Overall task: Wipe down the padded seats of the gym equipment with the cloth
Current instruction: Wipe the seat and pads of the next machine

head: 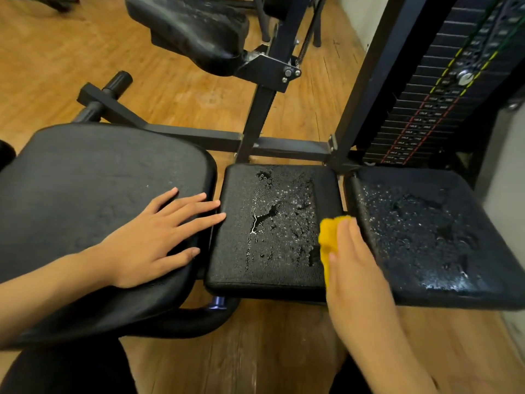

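Three black padded seats lie side by side. The large left seat (93, 180) looks dry. My left hand (153, 237) rests flat on its right part, fingers spread, fingertips reaching the gap. The middle seat (270, 211) is covered with water droplets. My right hand (358, 260) presses a yellow cloth (326, 234) against the middle seat's right edge. The right seat (426, 231) is wet too, with droplets all over it.
A fourth wet black pad (193, 27) hangs on the black steel frame (258, 115) behind the seats. A weight stack (443, 89) stands at the back right. A foam roller bar (116, 82) sticks out at the back left. Wooden floor (56, 52) lies all around.
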Demonstrator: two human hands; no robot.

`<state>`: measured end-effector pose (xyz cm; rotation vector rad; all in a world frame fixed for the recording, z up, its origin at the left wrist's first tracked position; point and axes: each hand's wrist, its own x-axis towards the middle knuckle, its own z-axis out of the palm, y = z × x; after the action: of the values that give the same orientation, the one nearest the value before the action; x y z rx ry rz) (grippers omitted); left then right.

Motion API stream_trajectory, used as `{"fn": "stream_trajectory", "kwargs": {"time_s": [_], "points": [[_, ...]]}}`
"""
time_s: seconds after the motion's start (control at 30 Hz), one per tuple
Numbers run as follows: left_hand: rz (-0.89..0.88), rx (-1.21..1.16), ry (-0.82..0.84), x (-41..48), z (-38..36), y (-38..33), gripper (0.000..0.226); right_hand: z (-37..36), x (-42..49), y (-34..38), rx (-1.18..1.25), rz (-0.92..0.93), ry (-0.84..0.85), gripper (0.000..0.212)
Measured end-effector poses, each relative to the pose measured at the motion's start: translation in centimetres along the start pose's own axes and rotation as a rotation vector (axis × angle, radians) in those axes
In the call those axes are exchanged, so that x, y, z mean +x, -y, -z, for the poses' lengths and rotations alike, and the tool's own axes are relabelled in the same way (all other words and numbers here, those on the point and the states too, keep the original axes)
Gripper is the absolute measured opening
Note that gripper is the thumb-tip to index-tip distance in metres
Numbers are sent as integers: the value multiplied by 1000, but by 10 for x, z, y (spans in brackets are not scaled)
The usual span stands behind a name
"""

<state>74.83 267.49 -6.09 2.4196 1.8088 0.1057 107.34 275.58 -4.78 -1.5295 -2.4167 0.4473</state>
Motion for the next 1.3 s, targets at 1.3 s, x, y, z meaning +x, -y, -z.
{"fn": "stream_trajectory", "kwargs": {"time_s": [1.3], "points": [[36, 35, -30, -1, -8, 1, 61, -7, 2, -1, -141, 21, -93, 57]]}}
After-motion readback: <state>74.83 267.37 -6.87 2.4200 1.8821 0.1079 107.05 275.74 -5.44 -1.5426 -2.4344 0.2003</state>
